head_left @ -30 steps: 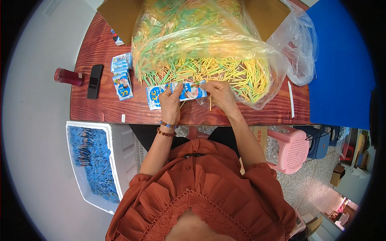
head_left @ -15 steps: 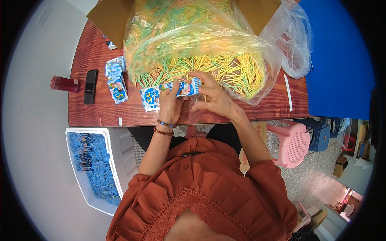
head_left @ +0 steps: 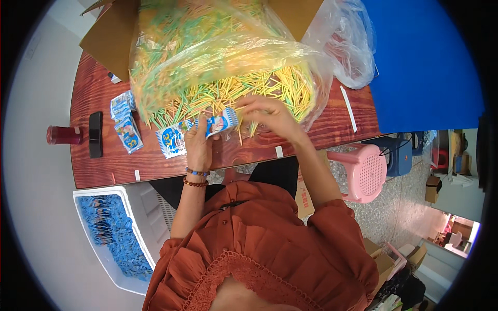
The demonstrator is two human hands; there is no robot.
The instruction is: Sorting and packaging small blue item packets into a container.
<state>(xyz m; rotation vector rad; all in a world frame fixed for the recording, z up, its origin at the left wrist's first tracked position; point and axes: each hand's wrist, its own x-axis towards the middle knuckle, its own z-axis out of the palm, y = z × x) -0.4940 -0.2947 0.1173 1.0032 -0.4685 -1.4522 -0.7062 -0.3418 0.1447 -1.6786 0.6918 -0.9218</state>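
My left hand [head_left: 197, 142] holds a small blue printed packet [head_left: 220, 123] up over the wooden table [head_left: 104, 166]. My right hand [head_left: 267, 115] is at the packet's right end, fingers pinched on a few thin yellow sticks beside the opening. Just behind both hands lies a big clear plastic bag [head_left: 218, 57] heaped with yellow and green sticks [head_left: 270, 88]. Another blue packet [head_left: 170, 140] lies flat on the table left of my left hand.
A stack of blue packets [head_left: 124, 122], a black phone [head_left: 95, 133] and a red bottle [head_left: 62, 135] sit at the table's left. A white crate [head_left: 111, 236] of blue packets stands on the floor at my left. A pink stool [head_left: 363, 171] is at my right; a blue board [head_left: 420, 62] beyond.
My right hand has lifted from the stick pile and closed in on the packet's right end. The left hand keeps hold of the packet, raised slightly.
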